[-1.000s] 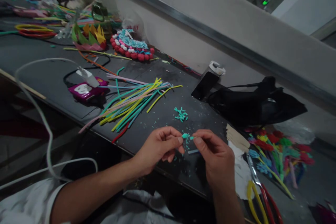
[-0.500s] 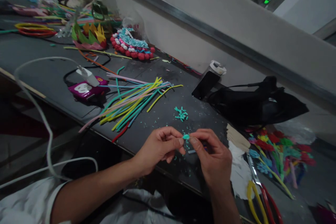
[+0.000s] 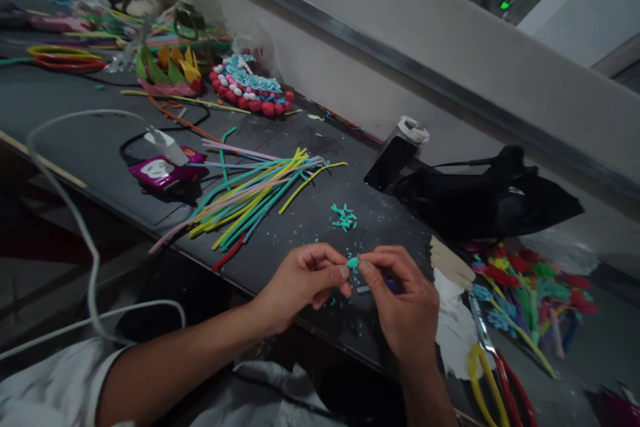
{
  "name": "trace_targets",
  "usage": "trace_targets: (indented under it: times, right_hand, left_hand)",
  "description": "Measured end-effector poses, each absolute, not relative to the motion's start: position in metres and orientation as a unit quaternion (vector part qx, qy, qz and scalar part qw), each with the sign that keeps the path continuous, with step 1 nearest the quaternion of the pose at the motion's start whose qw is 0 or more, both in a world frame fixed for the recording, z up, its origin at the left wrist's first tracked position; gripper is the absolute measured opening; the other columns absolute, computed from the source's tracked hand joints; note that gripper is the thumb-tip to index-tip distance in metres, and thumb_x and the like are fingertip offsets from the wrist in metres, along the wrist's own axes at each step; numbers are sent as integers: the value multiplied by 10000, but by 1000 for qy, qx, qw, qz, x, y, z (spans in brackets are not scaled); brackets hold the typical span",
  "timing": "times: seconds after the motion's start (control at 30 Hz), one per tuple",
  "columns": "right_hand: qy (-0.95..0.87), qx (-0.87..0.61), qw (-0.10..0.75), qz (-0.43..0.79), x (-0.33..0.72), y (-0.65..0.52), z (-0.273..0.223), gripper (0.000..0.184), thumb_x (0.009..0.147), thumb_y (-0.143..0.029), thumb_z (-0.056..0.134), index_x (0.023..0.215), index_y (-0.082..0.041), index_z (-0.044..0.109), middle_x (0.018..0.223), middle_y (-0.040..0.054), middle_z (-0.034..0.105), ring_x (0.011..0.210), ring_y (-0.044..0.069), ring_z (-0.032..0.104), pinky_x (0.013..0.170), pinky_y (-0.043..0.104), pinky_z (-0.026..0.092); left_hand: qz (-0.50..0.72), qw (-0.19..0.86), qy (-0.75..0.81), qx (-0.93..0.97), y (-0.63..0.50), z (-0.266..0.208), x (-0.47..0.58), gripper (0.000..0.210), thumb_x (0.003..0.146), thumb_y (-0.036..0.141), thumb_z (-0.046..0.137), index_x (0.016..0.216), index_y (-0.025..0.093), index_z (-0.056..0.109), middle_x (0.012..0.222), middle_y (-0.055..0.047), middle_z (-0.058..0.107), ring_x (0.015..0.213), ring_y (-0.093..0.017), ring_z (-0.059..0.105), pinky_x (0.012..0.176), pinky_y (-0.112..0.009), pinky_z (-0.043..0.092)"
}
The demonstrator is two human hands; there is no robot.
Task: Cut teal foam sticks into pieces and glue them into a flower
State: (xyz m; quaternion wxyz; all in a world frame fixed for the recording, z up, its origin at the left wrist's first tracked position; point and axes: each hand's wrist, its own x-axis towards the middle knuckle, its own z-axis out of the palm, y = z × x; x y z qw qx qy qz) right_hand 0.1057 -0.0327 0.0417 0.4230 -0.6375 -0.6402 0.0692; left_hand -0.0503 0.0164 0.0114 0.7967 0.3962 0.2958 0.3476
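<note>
A small teal piece [image 3: 353, 261], apparently cut from a fuzzy craft stem, is pinched between the fingertips of both hands above the table's front edge. My left hand [image 3: 313, 273] grips it from the left with thumb and forefinger. From the other side, my right hand [image 3: 400, 290] holds it in a matching pinch. Just beyond the fingers lies a little pile of short teal cuttings [image 3: 344, 217]. Fine teal crumbs dot the dark tabletop around it. Partly hidden beneath my right hand are a small grey stick [image 3: 364, 289] and something dark blue.
Long coloured stems [image 3: 255, 197] lie left of the hands, by a purple device [image 3: 165, 170] with a white plug. Scissors [image 3: 487, 353] and colourful craft flowers [image 3: 537, 280] rest at right. A black bag [image 3: 490, 197] and a phone [image 3: 393, 159] stand along the wall.
The teal piece has tilted slightly between the fingertips. Both hands keep almost the same place and pinch; the whole view has shifted very slightly.
</note>
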Motion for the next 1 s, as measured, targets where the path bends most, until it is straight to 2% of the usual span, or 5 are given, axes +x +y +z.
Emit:
trace_targets:
  times: [0.3,0.53,0.87,1.0]
  right_hand:
    - [-664,-624,409,41,105,-30,42,61,867,-243,643,859,-230,702,888,4,655,871,154,612,780,279,471]
    - [-661,-628,409,36,110,-36,45,207,917,-256,574,1085,-246,696,1023,31,676,958,161,636,842,291,493]
    - [-644,-633,424,66,103,-39,43,185,878,-290,623,1031,-245,716,1001,39,677,941,178,632,835,312,496]
    - [-651,-630,419,56,104,-37,42,121,882,-279,617,933,-244,722,925,27,675,900,175,631,803,302,491]
  left_hand:
    - [347,793,299,401,17,7,-50,245,765,337,726,846,128,629,636,-12,687,383,-25,404,364,-147,287]
    - [336,809,290,385,17,9,-51,267,777,365,717,875,139,613,666,-11,685,382,-26,412,372,-161,270]
    - [329,813,291,383,15,10,-49,285,778,395,716,841,133,621,675,9,645,396,-19,404,378,-161,244]
    - [327,810,291,390,14,9,-49,300,770,406,721,857,134,630,678,6,643,396,-22,399,376,-168,242]
